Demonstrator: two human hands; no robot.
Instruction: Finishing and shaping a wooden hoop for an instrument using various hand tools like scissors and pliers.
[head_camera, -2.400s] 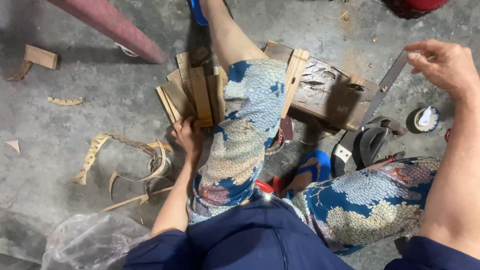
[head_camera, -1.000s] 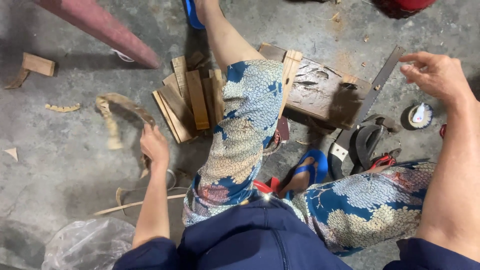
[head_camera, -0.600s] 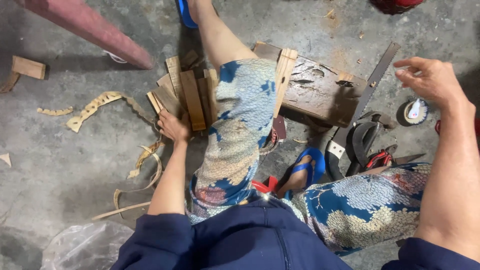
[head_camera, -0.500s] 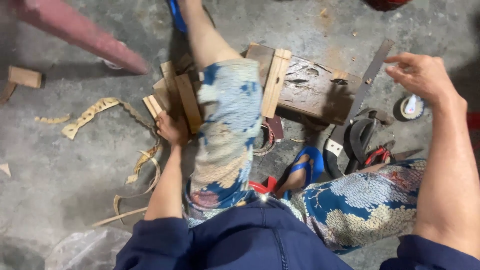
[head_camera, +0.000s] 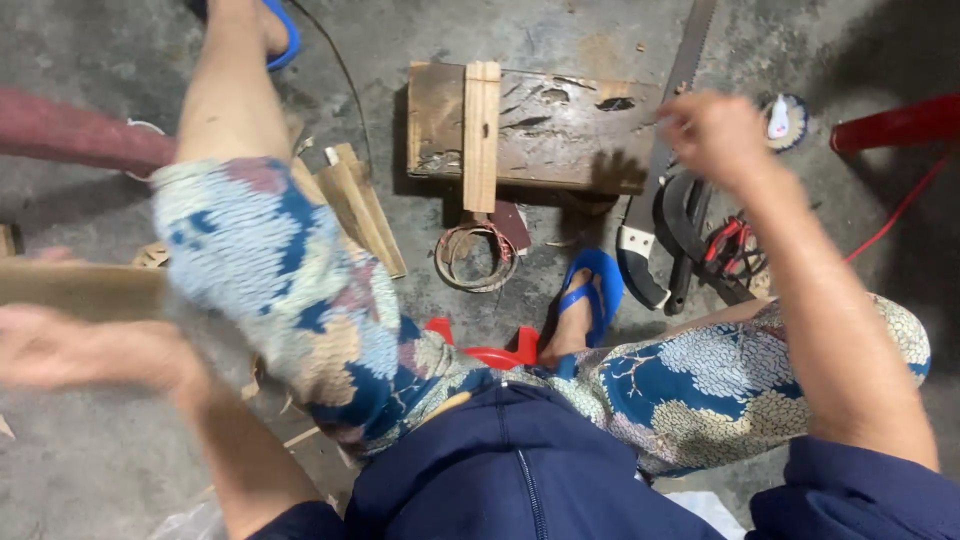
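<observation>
Hands are working on both sides of a seated person in patterned blue trousers; the left hand (head_camera: 85, 352), blurred at 9 o'clock, is lying against a long pale wooden strip (head_camera: 80, 288) that is running off the left edge, and whether the fingers are closing around it I cannot tell, the blur hiding them. The right hand (head_camera: 715, 135), at 1 o'clock, is hovering with fingers loosely curled just over the long grey metal saw blade (head_camera: 668, 120); whether it is pinching anything I cannot tell either. Between the hands, at 12 o'clock, a dark scarred wooden block (head_camera: 560, 130) is lying on the concrete floor (head_camera: 90, 460) with 1 pale wooden slat (head_camera: 482, 135) resting across it; a coiled strip ring (head_camera: 478, 258) is sitting just below that slat. A loose stack of cut wooden slats (head_camera: 360, 205) is lying at 11 o'clock, beside the left leg. Black curved tools and red-handled pliers (head_camera: 725, 245) are crowding the floor at 2 o'clock, near the foot in a blue sandal (head_camera: 590, 290).

As a judgement: the right hand is moving close to the saw's edge and could graze it; the swinging strip could strike the knee or scatter the slats; the foot is resting near sharp tools.
</observation>
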